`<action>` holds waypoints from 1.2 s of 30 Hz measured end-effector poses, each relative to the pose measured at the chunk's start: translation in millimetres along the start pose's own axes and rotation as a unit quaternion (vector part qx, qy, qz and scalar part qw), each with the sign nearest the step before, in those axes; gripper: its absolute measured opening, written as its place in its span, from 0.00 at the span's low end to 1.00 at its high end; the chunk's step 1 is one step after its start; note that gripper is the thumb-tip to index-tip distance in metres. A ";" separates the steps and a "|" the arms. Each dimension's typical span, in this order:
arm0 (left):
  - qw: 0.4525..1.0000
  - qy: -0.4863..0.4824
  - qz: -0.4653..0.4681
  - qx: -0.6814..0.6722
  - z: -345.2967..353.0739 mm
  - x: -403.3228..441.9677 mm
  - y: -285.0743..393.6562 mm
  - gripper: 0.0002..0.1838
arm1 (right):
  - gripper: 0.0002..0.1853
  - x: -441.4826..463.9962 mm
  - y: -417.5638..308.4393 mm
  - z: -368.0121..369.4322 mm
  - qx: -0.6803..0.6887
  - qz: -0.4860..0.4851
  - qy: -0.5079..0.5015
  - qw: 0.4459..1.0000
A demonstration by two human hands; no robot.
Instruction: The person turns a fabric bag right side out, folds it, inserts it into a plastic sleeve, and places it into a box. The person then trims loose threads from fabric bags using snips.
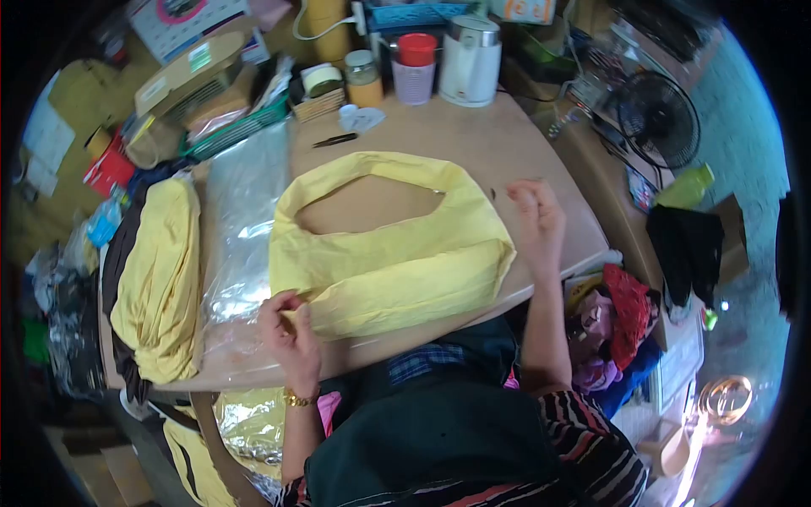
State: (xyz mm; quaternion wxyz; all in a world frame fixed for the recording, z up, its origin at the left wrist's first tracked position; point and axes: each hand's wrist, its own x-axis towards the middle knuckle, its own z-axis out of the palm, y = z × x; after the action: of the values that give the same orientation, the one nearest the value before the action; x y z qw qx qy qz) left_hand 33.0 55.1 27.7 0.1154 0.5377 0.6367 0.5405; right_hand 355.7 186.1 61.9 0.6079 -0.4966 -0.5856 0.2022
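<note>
A yellow cloth bag (389, 249) with a wide looped handle lies flat on the brown table (498, 139), its lower part folded up. My left hand (290, 331) is at the bag's lower left corner, fingers curled; whether they pinch the cloth cannot be made out. My right hand (539, 215) is raised just right of the bag, apart from it, with the fingers closed together; anything between them is too small to tell. Black snips (335, 140) rest above the bag.
Clear plastic sheets (245, 220) and piled yellow cloth (160, 283) lie at the left. A kettle (470, 63), a lilac cup (414, 80) and a jar (364, 80) line the back. A black fan (657, 120) stands at the right.
</note>
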 end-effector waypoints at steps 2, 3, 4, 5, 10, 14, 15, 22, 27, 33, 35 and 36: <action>0.998 0.021 0.012 -0.062 2.3 -3.3 -8.6 0.11 | 0.05 -13.3 45.5 -45.5 0.027 0.061 -0.037 0.997; 0.991 0.057 0.019 -0.118 5.8 -2.4 -13.0 0.11 | 0.05 -21.0 42.3 -47.5 0.022 0.060 -0.029 0.998; 0.989 0.067 0.022 -0.129 8.1 -1.8 -17.4 0.10 | 0.05 -33.3 35.9 -41.1 0.071 0.088 -0.033 0.993; 0.990 0.060 0.023 -0.129 9.2 -0.1 -18.0 0.10 | 0.05 -42.5 31.6 -32.6 0.121 0.119 -0.038 0.985; 0.997 0.075 0.024 -0.023 4.2 10.8 -42.2 0.14 | 0.04 -39.9 34.6 -2.8 -0.017 0.075 -0.074 0.994; 0.995 0.080 0.040 0.036 0.3 17.4 -35.3 0.20 | 0.06 -24.4 45.0 10.4 -0.095 -0.051 0.015 0.994; 0.995 0.077 0.042 0.038 -0.8 17.2 -37.7 0.20 | 0.07 -22.9 51.3 13.9 -0.101 -0.075 0.014 0.992; 1.000 0.020 -0.009 0.013 6.7 7.8 -65.4 0.23 | 0.14 -21.4 79.7 20.7 -0.098 -0.002 -0.014 0.995; 0.999 0.027 0.008 0.017 17.3 15.6 -66.7 0.23 | 0.16 -13.7 82.6 16.8 -0.047 0.151 -0.045 0.986; 0.991 0.051 0.055 0.114 29.8 16.4 -50.7 0.17 | 0.15 -8.2 75.9 -2.7 -0.190 -0.010 -0.115 0.975; 0.995 0.030 0.063 0.067 33.8 15.4 -51.7 0.15 | 0.15 -7.8 81.6 -9.1 -0.195 0.008 -0.122 0.973; 0.995 0.031 0.065 0.067 35.1 16.2 -54.4 0.15 | 0.15 -7.5 84.4 -10.1 -0.198 0.027 -0.128 0.971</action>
State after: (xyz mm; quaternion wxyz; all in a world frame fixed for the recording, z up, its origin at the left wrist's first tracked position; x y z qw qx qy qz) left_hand 21.7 96.8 -23.1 0.0237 0.5673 0.6385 0.5195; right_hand 391.5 212.1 -11.1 0.4118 -0.5928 -0.6732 0.1609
